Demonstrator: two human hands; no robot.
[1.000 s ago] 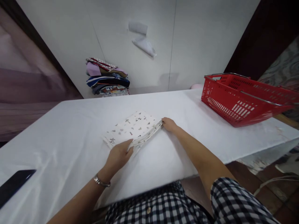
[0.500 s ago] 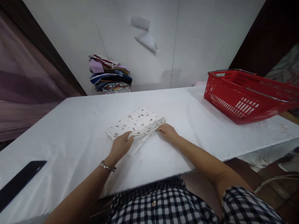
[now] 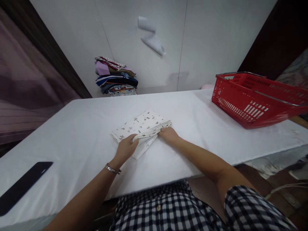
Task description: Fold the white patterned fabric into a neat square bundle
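A white cloth (image 3: 141,123) printed with small grey and brown figures lies folded in several layers on the white-covered table (image 3: 96,122). My left hand (image 3: 126,146) pinches the near-left end of its layered fold, thumb on top. At the near-right side of the same fold, my right hand (image 3: 169,134) has its fingers closed on the edge; the fingertips are partly hidden by the cloth. One lower flap of the cloth hangs out toward me between the hands and rests on the table.
A red plastic basket (image 3: 250,102) with metal handles stands at the right. Folded clothes (image 3: 116,77) are stacked beyond the far edge, by the wall. A dark flat object, like a phone (image 3: 24,187), lies at the near left. White paper (image 3: 152,41) is fixed to the wall.
My right hand has slid a little to the left along the fold, and the fold sits slightly flatter. The whole view has shifted a little.
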